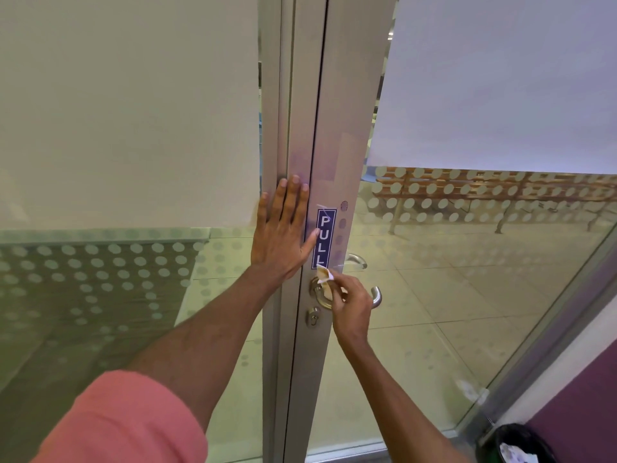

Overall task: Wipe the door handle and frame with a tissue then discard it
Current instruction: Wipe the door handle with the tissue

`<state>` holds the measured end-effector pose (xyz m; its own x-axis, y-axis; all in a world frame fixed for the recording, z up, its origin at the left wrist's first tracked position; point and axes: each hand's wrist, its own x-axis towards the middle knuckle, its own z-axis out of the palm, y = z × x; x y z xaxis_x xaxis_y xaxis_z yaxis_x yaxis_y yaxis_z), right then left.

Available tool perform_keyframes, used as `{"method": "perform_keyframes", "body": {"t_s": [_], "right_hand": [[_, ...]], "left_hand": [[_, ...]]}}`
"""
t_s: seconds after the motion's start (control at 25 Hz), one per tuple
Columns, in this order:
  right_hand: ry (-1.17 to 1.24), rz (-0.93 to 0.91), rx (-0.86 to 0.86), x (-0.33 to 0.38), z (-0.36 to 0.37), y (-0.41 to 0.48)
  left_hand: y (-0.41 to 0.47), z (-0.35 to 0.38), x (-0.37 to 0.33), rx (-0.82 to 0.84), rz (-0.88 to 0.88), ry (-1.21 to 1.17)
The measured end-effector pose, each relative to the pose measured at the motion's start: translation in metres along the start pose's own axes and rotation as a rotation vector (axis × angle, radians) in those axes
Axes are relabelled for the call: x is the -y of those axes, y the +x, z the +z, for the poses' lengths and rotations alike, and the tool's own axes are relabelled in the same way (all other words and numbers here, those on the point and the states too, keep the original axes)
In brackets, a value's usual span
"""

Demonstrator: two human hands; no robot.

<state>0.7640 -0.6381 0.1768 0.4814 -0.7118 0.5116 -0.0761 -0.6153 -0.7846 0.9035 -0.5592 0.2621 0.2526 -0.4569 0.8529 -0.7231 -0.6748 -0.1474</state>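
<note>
My left hand lies flat, fingers spread, on the grey metal frame beside the blue PULL sign. My right hand pinches the tissue against the handle. Dotted frosted glass flanks the door; a bin stands at lower right.

Crumpled white tissue pressed against silver lever door handle, on upright grey metal frame, low beside the door's left edge
</note>
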Motion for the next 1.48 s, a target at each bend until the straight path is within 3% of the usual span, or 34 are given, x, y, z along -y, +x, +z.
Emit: {"method": "perform_keyframes", "body": {"t_s": [0.08, 0.2, 0.36, 0.52, 0.68, 0.88, 1.08, 1.24, 1.48], "right_hand": [[0.055, 0.044, -0.089, 0.002, -0.004, 0.003], [-0.08, -0.08, -0.156, 0.006, -0.006, 0.008], [-0.31, -0.282, 0.025, 0.007, 0.004, 0.01], [-0.265, -0.24, 0.229, -0.009, 0.01, 0.006], [-0.148, -0.199, 0.177, -0.01, 0.016, 0.003], [-0.288, -0.393, 0.256, -0.018, 0.015, 0.007], [-0.329, -0.336, 0.152, -0.015, 0.018, 0.002], [-0.391, -0.522, 0.225, -0.018, 0.021, 0.002], [-0.387, -0.269, 0.156, -0.013, 0.019, 0.002]], "left_hand": [[0.0, 0.0, 0.0, 0.001, 0.001, -0.006], [0.0, -0.001, 0.0, 0.004, 0.003, -0.003], [0.0, -0.004, 0.0, 0.015, 0.004, 0.005], [0.0, -0.004, 0.0, 0.026, -0.003, 0.017], [0.0, -0.004, 0.0, 0.018, -0.002, 0.021], [0.001, -0.005, -0.001, 0.001, 0.008, 0.007], [0.001, -0.007, -0.001, 0.007, 0.014, 0.0], [0.0, -0.007, -0.001, 0.026, 0.006, -0.016], [0.0, -0.004, 0.0, 0.043, -0.02, -0.017]]}}
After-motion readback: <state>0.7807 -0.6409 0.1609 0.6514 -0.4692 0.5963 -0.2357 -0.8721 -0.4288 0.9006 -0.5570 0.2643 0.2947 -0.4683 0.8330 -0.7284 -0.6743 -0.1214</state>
